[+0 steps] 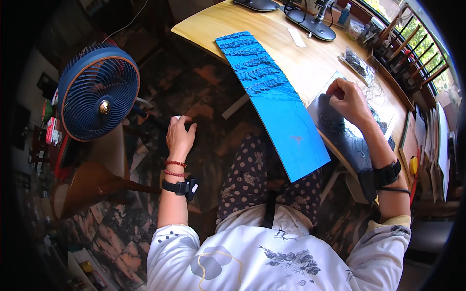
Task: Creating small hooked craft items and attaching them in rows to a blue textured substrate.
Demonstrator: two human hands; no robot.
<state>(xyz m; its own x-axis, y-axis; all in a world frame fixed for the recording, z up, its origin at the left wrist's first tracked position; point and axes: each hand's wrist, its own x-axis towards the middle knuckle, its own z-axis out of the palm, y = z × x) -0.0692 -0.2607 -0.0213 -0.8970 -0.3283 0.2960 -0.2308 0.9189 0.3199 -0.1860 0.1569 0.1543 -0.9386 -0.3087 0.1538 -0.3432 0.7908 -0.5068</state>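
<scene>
**Long flat blue board with rows of black strands lies between two bare hands**

The long flat blue board (276, 116) slants between the left hand (180, 139) and the right hand (348, 99), its far end over the pale wooden table (204, 25), its near end above the person's lap. The right hand is just beyond its right edge, fingers bent and tips drawn together; whether a strand is caught there, I cannot tell. The left hand, well apart from the board, has loosely curled fingers; a small pale thing shows at their tips, but its grip is unclear.

The board looks stiff, smooth and fairly light, best held by its bare near edges. The fine, curved black strands (264, 86) across its far half look soft, nearly weightless and quick to tangle or slide, so each is best pinched at one end.

Below the right hand, loose dark strands (361, 140) spread over a glossy black flat surface (324, 116) and could snag its wrist. Beyond that hand lie a clear plastic packet (358, 63) and a narrow white strip (296, 37). Left of the left hand, a round dark-blue fan (99, 92) limits outward reach.
</scene>
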